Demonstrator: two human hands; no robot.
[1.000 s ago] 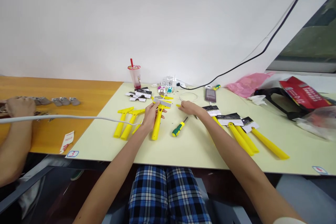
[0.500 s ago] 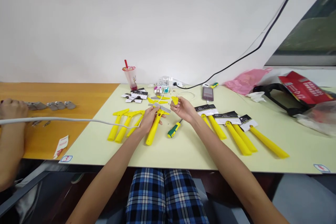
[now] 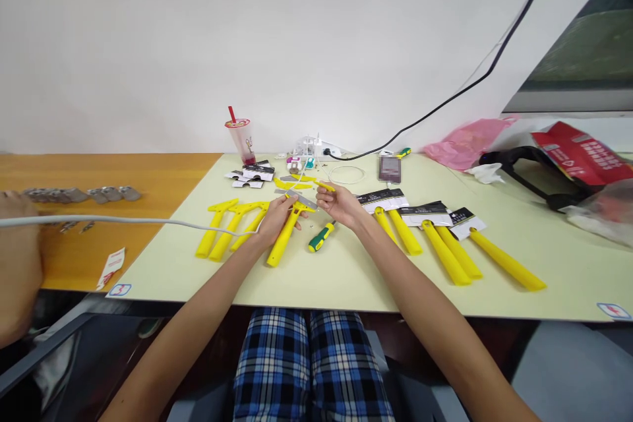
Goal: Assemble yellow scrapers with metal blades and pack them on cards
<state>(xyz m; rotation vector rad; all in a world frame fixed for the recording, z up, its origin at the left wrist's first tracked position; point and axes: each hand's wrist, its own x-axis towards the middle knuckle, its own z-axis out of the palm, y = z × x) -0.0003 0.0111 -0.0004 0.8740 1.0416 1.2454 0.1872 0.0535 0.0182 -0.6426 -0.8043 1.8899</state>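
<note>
My left hand point(image 3: 275, 220) is closed around the head of a yellow scraper point(image 3: 283, 237), whose handle points down towards me. A flat metal blade point(image 3: 307, 202) lies across the scraper's head under my thumb. Just to the right, my right hand point(image 3: 345, 204) pinches a small yellow plastic piece point(image 3: 325, 186), seen nearly edge-on and apart from the scraper. Below my right hand lies a green and yellow screwdriver point(image 3: 321, 237). Several yellow handles point(image 3: 223, 237) with T-shaped heads rest left of my left hand. Behind my hands are loose yellow pieces point(image 3: 297, 184).
Packaged scrapers point(image 3: 445, 250) with black and white cards lie on the right. At the back stand a drink cup point(image 3: 242, 142), a power strip point(image 3: 316, 147) and a phone point(image 3: 390, 169). A white cable point(image 3: 148, 218) crosses on the left, near another person's arm point(image 3: 17, 264).
The yellow piece in my right hand has turned from showing its broad face to nearly edge-on. My left hand keeps hold of the scraper. The whole view has shifted slightly.
</note>
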